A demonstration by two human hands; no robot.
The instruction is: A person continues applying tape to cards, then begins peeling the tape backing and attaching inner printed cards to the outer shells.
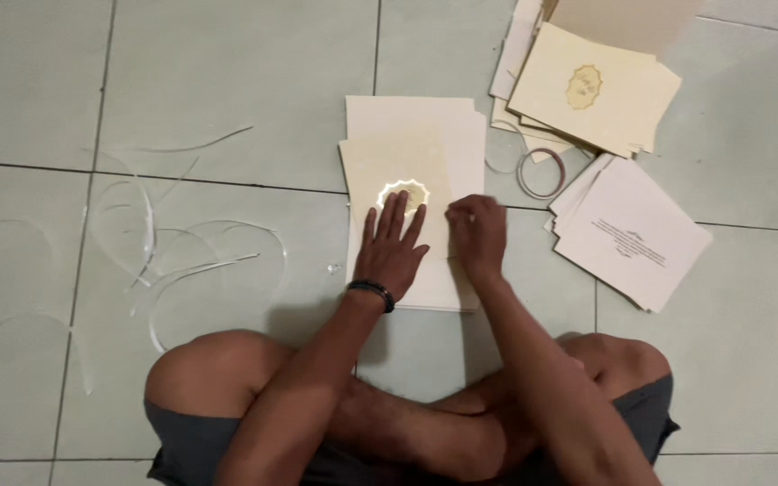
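Left hand lay flat and open on the cream card with the gold emblem, right hand curled, fingertips pinching its right edge, on the floor.

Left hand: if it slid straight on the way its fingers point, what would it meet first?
The left hand lies flat on a cream card, its fingers pointing away from the person. Their tips already reach the gold scalloped emblem, so that comes first; beyond it lie only more card and the stack's far edge.
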